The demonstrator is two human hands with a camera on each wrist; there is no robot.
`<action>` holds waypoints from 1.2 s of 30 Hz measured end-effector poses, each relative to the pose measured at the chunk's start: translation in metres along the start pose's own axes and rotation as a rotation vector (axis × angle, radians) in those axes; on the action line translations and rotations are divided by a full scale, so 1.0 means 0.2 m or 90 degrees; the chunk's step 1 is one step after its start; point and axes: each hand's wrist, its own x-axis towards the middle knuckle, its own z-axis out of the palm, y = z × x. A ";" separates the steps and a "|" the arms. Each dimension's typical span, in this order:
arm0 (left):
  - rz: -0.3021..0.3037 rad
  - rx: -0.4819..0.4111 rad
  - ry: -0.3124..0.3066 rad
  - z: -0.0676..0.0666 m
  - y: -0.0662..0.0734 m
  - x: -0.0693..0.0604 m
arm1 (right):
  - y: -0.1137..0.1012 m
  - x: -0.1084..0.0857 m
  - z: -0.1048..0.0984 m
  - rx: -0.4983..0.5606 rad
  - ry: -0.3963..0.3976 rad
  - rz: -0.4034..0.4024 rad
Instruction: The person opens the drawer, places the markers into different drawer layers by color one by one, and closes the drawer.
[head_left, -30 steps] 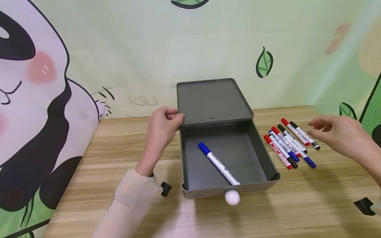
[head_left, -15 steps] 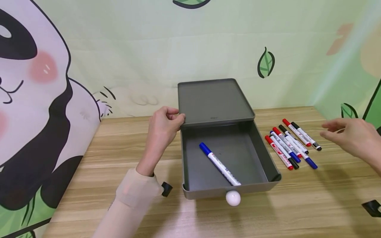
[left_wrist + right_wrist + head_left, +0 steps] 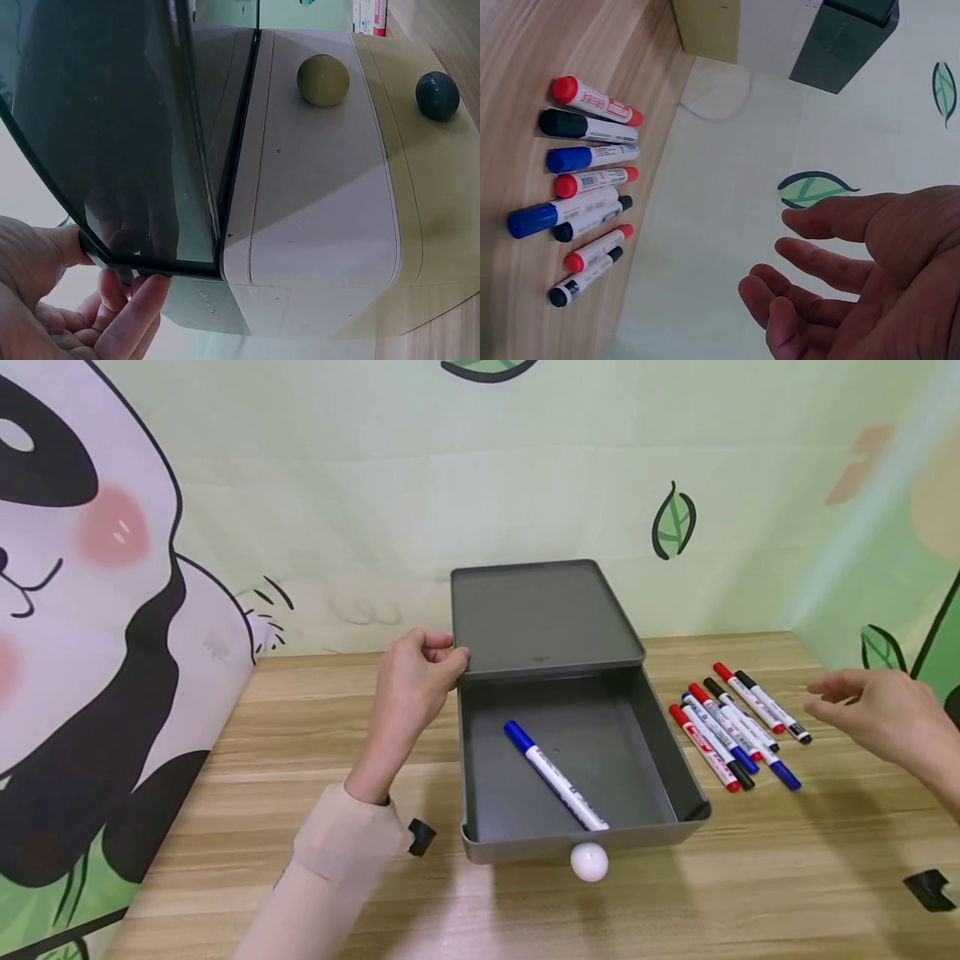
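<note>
A grey drawer box with a tray-like top point(image 3: 546, 618) stands mid-table in the head view, its upper drawer point(image 3: 480, 785) pulled out by a white knob point(image 3: 589, 862). Inside the drawer lies one marker with a blue cap point(image 3: 558, 778). My left hand point(image 3: 412, 693) pinches the left front corner of the box top between thumb and fingers, as the left wrist view also shows. My right hand point(image 3: 892, 710) hovers with nothing in it, fingers loosely bent, to the right of several white markers point(image 3: 703, 747) with red, black and blue caps.
Lower drawers with a yellowish knob point(image 3: 323, 80) and a dark knob point(image 3: 438, 96) show in the left wrist view. Behind the wooden table point(image 3: 315, 727) hangs a pale green backdrop point(image 3: 337, 485) with a panda and leaves.
My right hand has drawn rightward, away from the loose markers, then dipped slightly. The left hand keeps its grip on the box corner. The blue-capped marker in the drawer has not moved.
</note>
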 end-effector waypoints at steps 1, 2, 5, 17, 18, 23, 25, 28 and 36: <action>0.000 0.000 0.001 0.00 0.00 0.00 | 0.00 0.00 0.01 0.000 -0.002 0.000; 0.000 -0.001 0.001 0.00 0.00 0.00 | 0.01 0.00 0.01 0.002 -0.009 0.001; 0.000 -0.003 0.002 0.00 0.00 0.00 | 0.02 0.01 0.03 0.006 -0.021 0.007; -0.001 -0.005 0.001 0.00 0.00 0.00 | 0.10 0.04 0.19 0.031 -0.086 -0.002; -0.002 -0.005 0.000 0.00 0.00 0.00 | 0.11 0.04 0.20 0.031 -0.090 -0.006; -0.009 -0.006 -0.003 0.00 0.00 0.00 | 0.12 0.04 0.26 0.048 -0.115 -0.017; -0.012 -0.007 -0.004 0.00 0.00 0.00 | 0.13 0.04 0.28 0.054 -0.127 -0.006; -0.013 -0.009 -0.007 0.00 0.00 0.00 | 0.14 0.04 0.30 0.052 -0.133 0.003; -0.017 -0.008 -0.009 0.00 0.01 0.00 | 0.18 0.06 0.36 0.043 -0.151 0.021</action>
